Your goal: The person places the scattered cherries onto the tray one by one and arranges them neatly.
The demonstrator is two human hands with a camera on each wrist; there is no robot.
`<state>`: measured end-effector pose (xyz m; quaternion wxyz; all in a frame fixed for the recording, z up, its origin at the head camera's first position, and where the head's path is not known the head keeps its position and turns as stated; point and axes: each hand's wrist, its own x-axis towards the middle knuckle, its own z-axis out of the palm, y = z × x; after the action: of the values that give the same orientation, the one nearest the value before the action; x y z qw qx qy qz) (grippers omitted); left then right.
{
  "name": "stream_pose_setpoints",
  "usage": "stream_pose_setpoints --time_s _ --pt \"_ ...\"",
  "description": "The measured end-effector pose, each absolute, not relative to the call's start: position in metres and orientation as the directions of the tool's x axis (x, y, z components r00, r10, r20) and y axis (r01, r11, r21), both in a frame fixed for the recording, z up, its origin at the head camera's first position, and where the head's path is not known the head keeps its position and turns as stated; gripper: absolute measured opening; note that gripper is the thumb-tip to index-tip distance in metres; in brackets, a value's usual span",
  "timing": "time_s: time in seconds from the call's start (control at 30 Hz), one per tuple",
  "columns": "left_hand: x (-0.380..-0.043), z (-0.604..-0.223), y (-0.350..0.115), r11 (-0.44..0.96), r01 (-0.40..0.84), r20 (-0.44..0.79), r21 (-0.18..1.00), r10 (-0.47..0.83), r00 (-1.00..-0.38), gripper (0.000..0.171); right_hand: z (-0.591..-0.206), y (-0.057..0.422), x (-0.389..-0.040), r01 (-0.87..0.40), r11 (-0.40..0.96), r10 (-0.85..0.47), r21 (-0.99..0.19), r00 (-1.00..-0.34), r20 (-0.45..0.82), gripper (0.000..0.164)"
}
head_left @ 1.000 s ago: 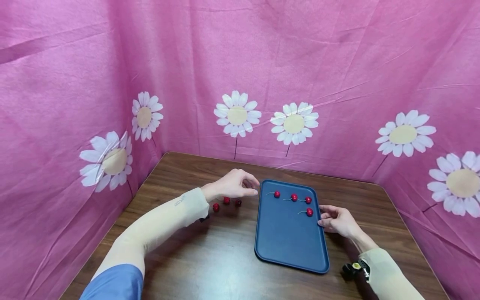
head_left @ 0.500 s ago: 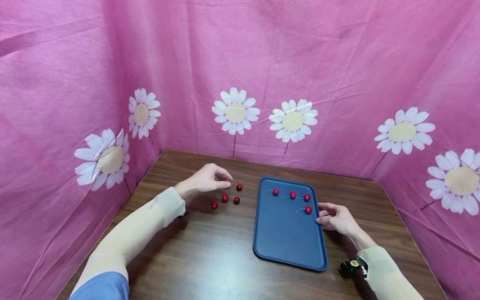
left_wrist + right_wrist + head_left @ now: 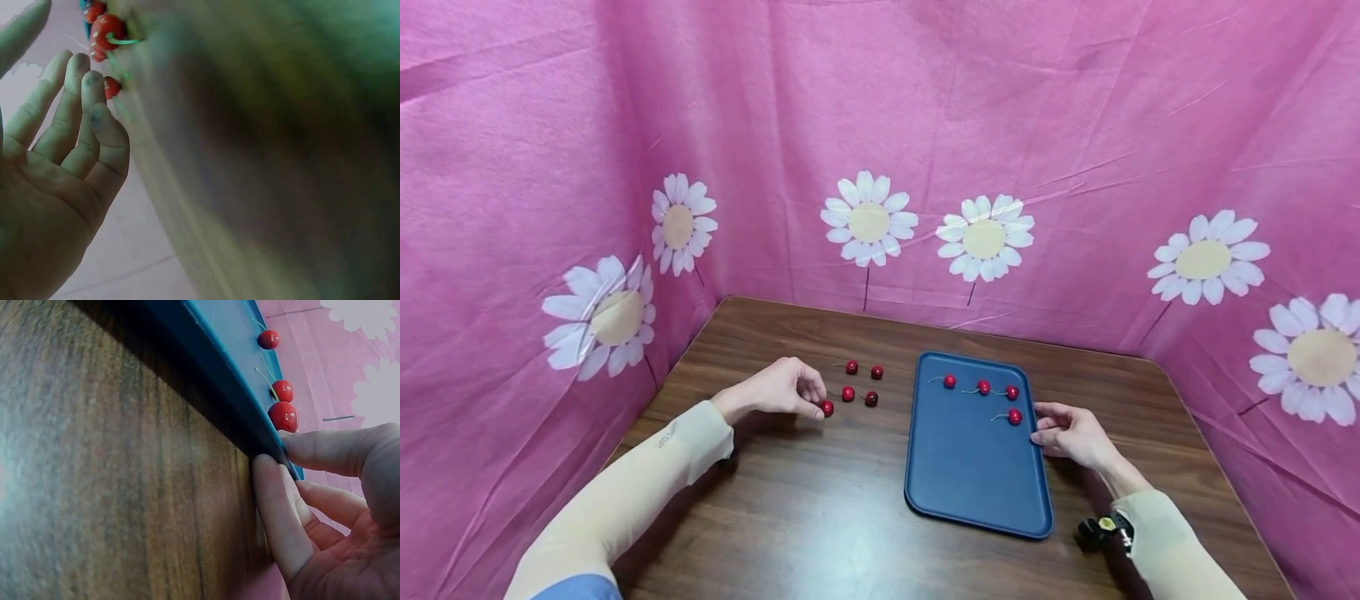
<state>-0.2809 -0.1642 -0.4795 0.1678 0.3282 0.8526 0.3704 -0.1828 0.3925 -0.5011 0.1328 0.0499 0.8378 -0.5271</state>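
While one pink fabric backdrop (image 3: 880,100) rises on three sides, a single brown wood-grain table (image 3: 775,508) stands before it, bearing one flat, dark blue rectangular tray (image 3: 977,475) with rounded corners on its right part. Two cream sleeves (image 3: 1172,542) reach in over the tabletop, and six printed white daisies (image 3: 868,222) with pale yellow centres show on the backdrop. Of the two bare hands, the right hand (image 3: 1075,435) pinches the tray's right edge; the left hand (image 3: 778,387) has its thumb and fingers spread, its tips at the nearest of the loose cherries, though I cannot tell whether they touch it. Nine glossy red cherries (image 3: 847,394) are in view: five on the table left of the tray, and four on the tray, three in a row towards its far end and one nearer, by the right rim. The left wrist view shows the palm and the gap between thumb and fingers, which the head view does not, along with bright green stems (image 3: 123,42). The right wrist view alone shows one digit over the rim and another against the tray's outer wall.
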Motion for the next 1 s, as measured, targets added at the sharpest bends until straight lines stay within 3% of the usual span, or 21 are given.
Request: stream_pose_setpoints --time_s 0.37,0.63,1.0 --pt "-0.282 -0.495 -0.166 0.556 0.432 -0.061 0.71 0.659 -0.749 0.02 -0.501 0.393 -0.183 0.229 0.448 -0.045 -0.864 -0.96 -0.278 0.076" --pt "-0.283 -0.499 -0.168 0.6 0.478 -0.029 0.641 0.642 -0.766 0.008 -0.502 0.394 -0.182 0.225 0.458 -0.045 -0.86 -0.96 -0.275 0.076" --pt "-0.283 -0.498 -0.168 0.609 0.52 0.026 0.599 0.634 -0.773 0.01 -0.502 0.393 -0.182 0.221 0.451 -0.046 -0.865 -0.962 -0.27 0.076"
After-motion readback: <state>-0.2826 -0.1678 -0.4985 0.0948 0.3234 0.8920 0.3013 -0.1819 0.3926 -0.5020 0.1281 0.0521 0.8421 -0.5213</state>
